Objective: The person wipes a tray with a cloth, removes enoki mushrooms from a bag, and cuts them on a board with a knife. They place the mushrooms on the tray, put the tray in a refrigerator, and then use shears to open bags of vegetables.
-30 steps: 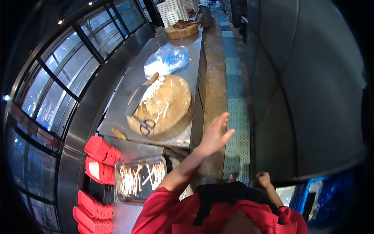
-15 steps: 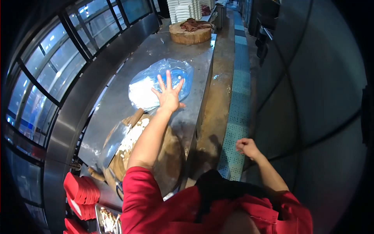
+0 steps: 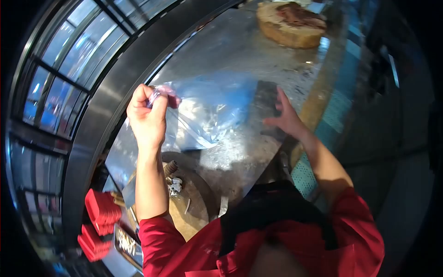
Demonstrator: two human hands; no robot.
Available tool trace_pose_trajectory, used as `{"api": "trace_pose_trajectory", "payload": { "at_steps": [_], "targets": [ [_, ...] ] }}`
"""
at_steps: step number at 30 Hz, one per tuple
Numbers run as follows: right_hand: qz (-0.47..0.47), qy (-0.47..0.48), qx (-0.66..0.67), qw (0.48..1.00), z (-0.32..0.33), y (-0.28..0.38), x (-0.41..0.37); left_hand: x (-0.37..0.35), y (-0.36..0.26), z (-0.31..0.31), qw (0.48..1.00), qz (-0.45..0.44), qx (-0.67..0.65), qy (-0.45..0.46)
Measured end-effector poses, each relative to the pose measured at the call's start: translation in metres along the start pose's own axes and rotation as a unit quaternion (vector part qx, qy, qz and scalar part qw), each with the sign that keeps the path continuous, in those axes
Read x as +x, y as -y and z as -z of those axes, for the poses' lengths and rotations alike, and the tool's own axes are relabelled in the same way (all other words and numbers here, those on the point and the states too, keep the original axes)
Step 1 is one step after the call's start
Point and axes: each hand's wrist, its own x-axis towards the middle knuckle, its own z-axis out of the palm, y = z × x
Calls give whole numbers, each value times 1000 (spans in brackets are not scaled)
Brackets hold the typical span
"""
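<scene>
A clear and blue plastic bag point(image 3: 207, 111) hangs stretched above the metal counter, blurred by motion. My left hand point(image 3: 146, 115) is closed in a pinch on its bunched left edge. At the bag's right side, my right hand point(image 3: 290, 116) is open with thumb and fingers spread, apart from the plastic as far as I can see. Below my left hand lies a round wooden chopping block point(image 3: 196, 210), partly covered by my forearm. On it are a brown knife handle point(image 3: 170, 167) and small white pieces point(image 3: 175, 185).
A second chopping block point(image 3: 290, 34) with dark reddish meat point(image 3: 300, 15) stands farther along the counter point(image 3: 217, 44). Stacked red containers point(image 3: 98, 210) and a metal tray point(image 3: 121, 253) of pale pieces are at lower left. A barred window point(image 3: 69, 64) runs along the left.
My left hand, flat over the bag before, has moved left and gripped its edge, lifting it. My right hand has come up from my side to the bag's right. The view has turned.
</scene>
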Motion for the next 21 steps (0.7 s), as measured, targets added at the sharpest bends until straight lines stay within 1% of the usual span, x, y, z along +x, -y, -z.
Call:
{"api": "trace_pose_trajectory", "payload": {
  "at_steps": [1,2,3,4,5,6,7,8,9,10,11,12,13,14,15,16,17,18,19,20,21],
  "targets": [
    [78,40,-37,995,-6,7,36,-2,2,-3,999,10,27,-14],
    [160,77,-73,981,-15,18,70,-2,1,-8,999,22,17,-28],
    [195,115,-47,973,-29,31,96,-2,-1,-14,999,35,7,-39],
    [224,151,-20,963,-47,44,109,-1,2,-20,994,41,25,-93],
    [230,207,19,951,-65,57,117,2,0,-29,992,53,43,-108],
    [271,255,46,927,-87,71,122,5,-2,-36,990,73,39,-111],
    [282,293,21,913,-100,95,119,8,-5,-42,989,91,35,-114],
    [347,296,45,889,-125,100,118,10,-7,-50,985,98,70,-121],
    [310,376,149,860,-141,119,115,5,0,-37,987,108,78,-96],
    [315,372,122,865,-168,118,120,4,-4,-46,979,91,152,-99],
    [221,440,208,845,-174,119,128,6,-9,-56,967,79,224,-97],
    [115,487,290,816,-180,121,136,4,-18,-60,913,-22,392,-116],
    [205,445,227,841,-160,142,143,-3,-32,-70,880,-22,431,-197],
    [287,388,160,861,-139,165,150,-27,-32,-67,890,-14,350,-292],
    [287,382,202,855,-140,169,160,-57,-25,-60,886,-15,261,-382],
    [305,363,194,859,-130,182,163,-92,-20,-57,919,111,115,-362],
    [319,343,185,864,-121,190,161,-132,-6,-52,915,234,-39,-327],
    [317,350,185,862,-123,188,155,-171,39,-53,846,314,-264,-340],
    [301,352,211,861,-125,188,149,-161,48,-81,822,422,-335,-186],
    [286,350,236,860,-126,188,141,-149,60,-109,764,412,-463,-182],
    [275,333,251,866,-126,186,131,-138,74,-132,691,393,-582,-170]
  ]
}}
